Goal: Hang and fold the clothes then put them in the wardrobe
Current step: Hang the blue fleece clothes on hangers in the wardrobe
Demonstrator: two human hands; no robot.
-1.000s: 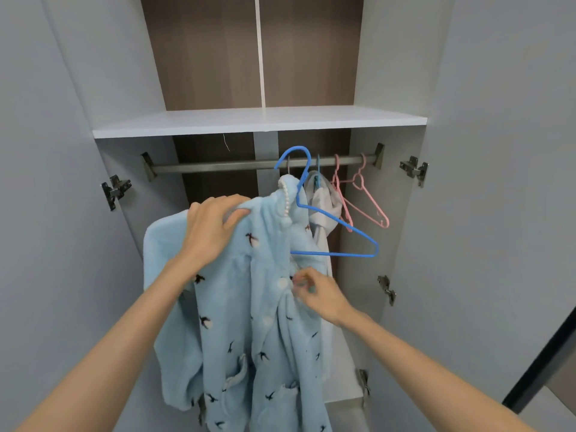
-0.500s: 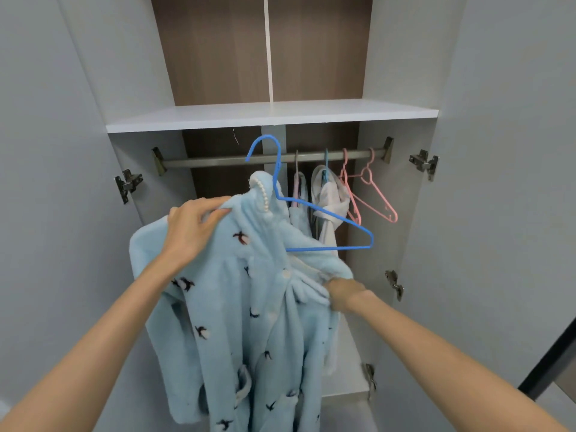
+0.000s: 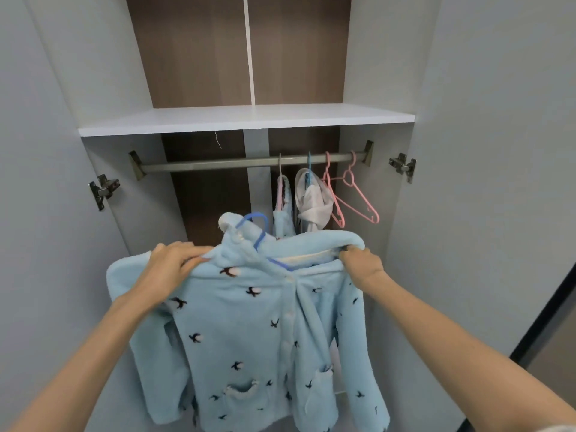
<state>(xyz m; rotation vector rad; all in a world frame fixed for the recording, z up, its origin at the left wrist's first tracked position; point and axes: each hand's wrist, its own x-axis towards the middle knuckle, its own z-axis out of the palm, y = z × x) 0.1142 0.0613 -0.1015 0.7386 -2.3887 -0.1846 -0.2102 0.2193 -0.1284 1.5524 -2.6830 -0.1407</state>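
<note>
Found blue hanger [image 3: 261, 240] lower beneath rail [image 3: 218, 166] than before, mostly buried in jacket [image 3: 249, 322]; left grip [image 3: 170, 265], right grip [image 3: 361, 265] clenched on shoulders

No readable text, labels, brands, numbers or signs in view. The blue fleece jacket [image 3: 249, 322] has a small dark bird print only, no lettering. Nothing legible on the wardrobe [image 3: 193, 51] panels either.
</note>
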